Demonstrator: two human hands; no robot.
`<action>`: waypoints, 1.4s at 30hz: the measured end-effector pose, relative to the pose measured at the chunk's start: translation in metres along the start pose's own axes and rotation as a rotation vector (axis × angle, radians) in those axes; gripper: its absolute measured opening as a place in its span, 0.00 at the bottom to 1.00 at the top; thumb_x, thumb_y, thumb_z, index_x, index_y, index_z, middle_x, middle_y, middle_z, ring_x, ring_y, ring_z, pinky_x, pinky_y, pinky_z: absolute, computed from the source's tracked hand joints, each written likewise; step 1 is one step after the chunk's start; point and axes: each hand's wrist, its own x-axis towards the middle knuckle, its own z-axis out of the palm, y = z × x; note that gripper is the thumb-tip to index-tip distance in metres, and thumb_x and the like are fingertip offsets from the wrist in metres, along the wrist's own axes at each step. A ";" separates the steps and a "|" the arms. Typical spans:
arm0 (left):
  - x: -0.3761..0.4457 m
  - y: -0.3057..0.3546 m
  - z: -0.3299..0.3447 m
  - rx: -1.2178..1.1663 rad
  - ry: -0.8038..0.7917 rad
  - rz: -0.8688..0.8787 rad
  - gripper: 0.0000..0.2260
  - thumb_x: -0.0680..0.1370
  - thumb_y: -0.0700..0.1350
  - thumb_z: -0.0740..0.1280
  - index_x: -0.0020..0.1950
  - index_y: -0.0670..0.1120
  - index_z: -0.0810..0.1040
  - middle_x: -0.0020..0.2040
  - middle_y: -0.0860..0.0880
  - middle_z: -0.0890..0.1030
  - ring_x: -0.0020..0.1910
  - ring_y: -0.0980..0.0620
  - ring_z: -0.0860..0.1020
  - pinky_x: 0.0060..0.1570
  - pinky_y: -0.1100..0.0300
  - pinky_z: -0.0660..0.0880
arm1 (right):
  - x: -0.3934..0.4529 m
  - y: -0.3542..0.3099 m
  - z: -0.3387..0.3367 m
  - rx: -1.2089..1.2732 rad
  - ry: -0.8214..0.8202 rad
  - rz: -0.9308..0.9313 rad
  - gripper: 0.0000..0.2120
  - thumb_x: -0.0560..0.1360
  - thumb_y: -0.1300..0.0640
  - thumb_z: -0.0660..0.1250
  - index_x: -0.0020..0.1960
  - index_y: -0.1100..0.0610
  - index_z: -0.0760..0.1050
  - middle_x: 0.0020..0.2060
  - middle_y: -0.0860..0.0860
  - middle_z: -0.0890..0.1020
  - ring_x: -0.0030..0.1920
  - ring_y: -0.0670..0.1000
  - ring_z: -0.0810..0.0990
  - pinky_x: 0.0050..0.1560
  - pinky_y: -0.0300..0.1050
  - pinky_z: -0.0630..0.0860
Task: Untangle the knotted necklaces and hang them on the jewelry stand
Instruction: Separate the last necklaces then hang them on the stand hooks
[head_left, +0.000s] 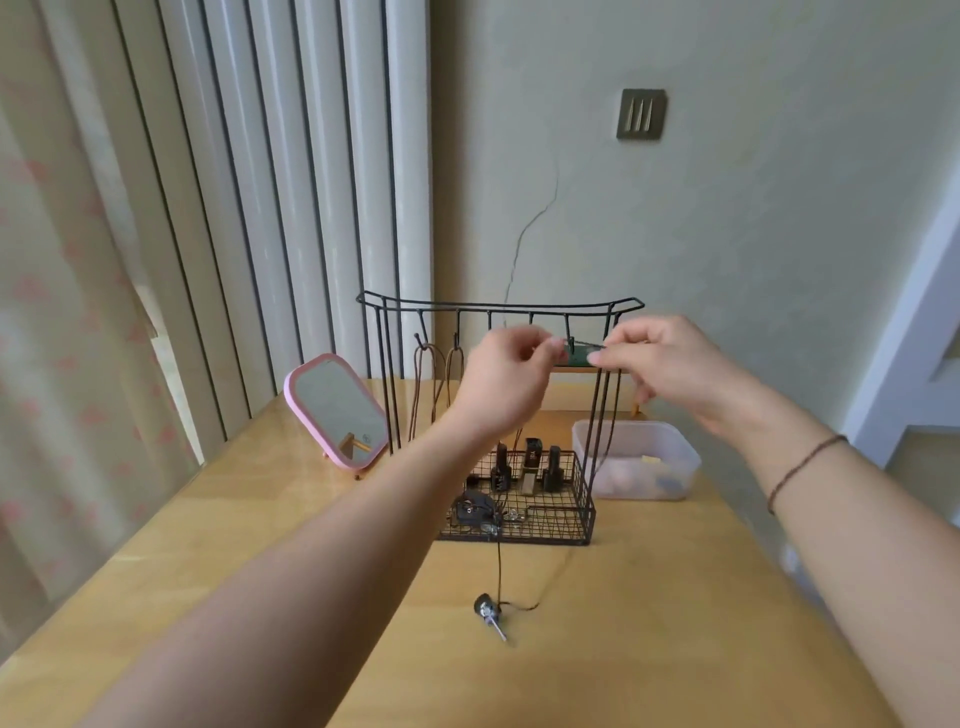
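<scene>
A black wire jewelry stand (498, 305) with a row of hooks stands on the wooden table (649, 623). Both my hands are raised at its hooks. My left hand (506, 382) and my right hand (670, 364) each pinch a thin dark cord necklace (500, 561) stretched between them by a hook. The cord drops down past the stand's basket, and its dark pendant (487, 608) lies on the table in front. Brown cord necklaces (434, 384) hang from the left hooks.
The stand's wire basket (566, 525) holds small dark bottles and trinkets. A pink-framed mirror (337, 410) leans at the left. A translucent plastic box (641, 460) sits to the right. A wall stands behind and curtains hang at the left.
</scene>
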 end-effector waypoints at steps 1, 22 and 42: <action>0.011 -0.001 0.000 0.108 0.052 0.040 0.09 0.82 0.50 0.65 0.47 0.48 0.82 0.35 0.53 0.78 0.32 0.57 0.75 0.34 0.59 0.73 | 0.004 0.003 -0.002 0.165 -0.069 0.025 0.12 0.78 0.54 0.70 0.36 0.53 0.78 0.33 0.47 0.79 0.38 0.51 0.76 0.42 0.48 0.74; 0.034 0.011 0.027 0.923 -0.034 0.144 0.11 0.80 0.53 0.65 0.55 0.47 0.74 0.44 0.48 0.74 0.42 0.44 0.74 0.38 0.54 0.70 | -0.042 0.074 0.122 -0.110 -0.199 -0.046 0.11 0.82 0.51 0.60 0.55 0.54 0.79 0.37 0.54 0.82 0.39 0.52 0.81 0.36 0.34 0.70; 0.049 0.009 0.037 0.714 -0.001 0.163 0.11 0.74 0.32 0.66 0.53 0.42 0.81 0.48 0.43 0.80 0.44 0.42 0.79 0.44 0.49 0.82 | -0.160 0.130 0.150 -0.013 -0.398 -0.202 0.11 0.83 0.46 0.56 0.48 0.50 0.73 0.37 0.47 0.82 0.42 0.44 0.79 0.67 0.33 0.66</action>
